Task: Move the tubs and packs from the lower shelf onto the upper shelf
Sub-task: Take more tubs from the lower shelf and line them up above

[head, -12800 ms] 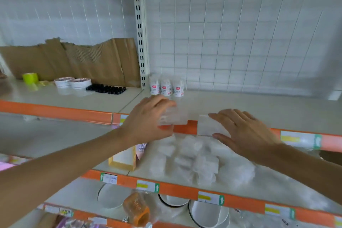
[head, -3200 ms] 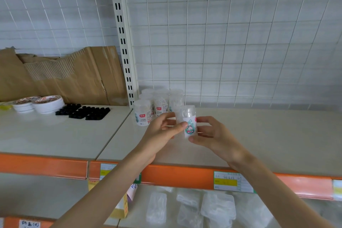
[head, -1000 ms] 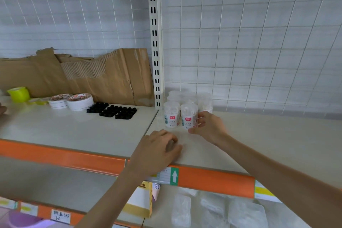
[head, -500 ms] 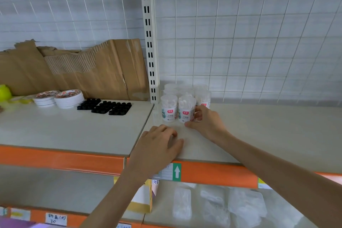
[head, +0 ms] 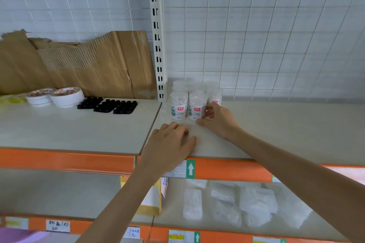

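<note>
upper shelf (head: 276,128), three front tubs (head: 197,107), right hand (head: 219,120) gripping one, left hand (head: 169,144) flat

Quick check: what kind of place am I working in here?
Probably a shop aisle mid-stocking: shelving with orange price-label rails, a wire-grid back panel, and identical labelled tubs grouped on the upper shelf, clear packs below.

You had open upper shelf (head: 286,124) right of the tubs (head: 178,107); the upright post (head: 158,45) hemmed their left, and your left hand (head: 169,144) lay just before them.
</note>
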